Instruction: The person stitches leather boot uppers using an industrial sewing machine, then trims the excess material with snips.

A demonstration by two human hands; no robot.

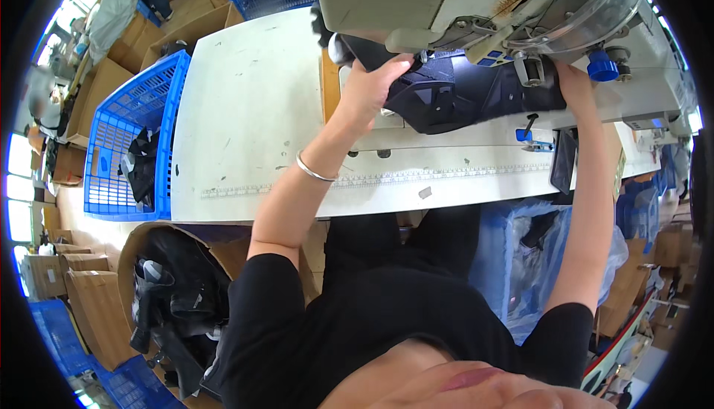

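A dark fabric piece (pixel 439 108) with stitched panels lies under the head of a sewing machine (pixel 387 0), on the white worktable (pixel 245 104). At the piece's left end, my left hand (pixel 372 91) grips it, thumb stretched along the top and the other fingers partly out of sight. My right hand (pixel 576 89) is closed at the right end, beside the blue knob (pixel 602 67); the machine and fabric cover much of its fingers. Machine parts hide the needle area. A silver bangle (pixel 312 167) circles my left wrist.
A dark phone (pixel 564 160) and small blue-handled tools (pixel 532 137) lie by my right forearm. Left of the table stands a blue crate (pixel 178 111) holding dark pieces. Below it, a carton (pixel 126 260) is full of dark goods. A plastic-lined blue bin (pixel 494 260) sits right of my lap.
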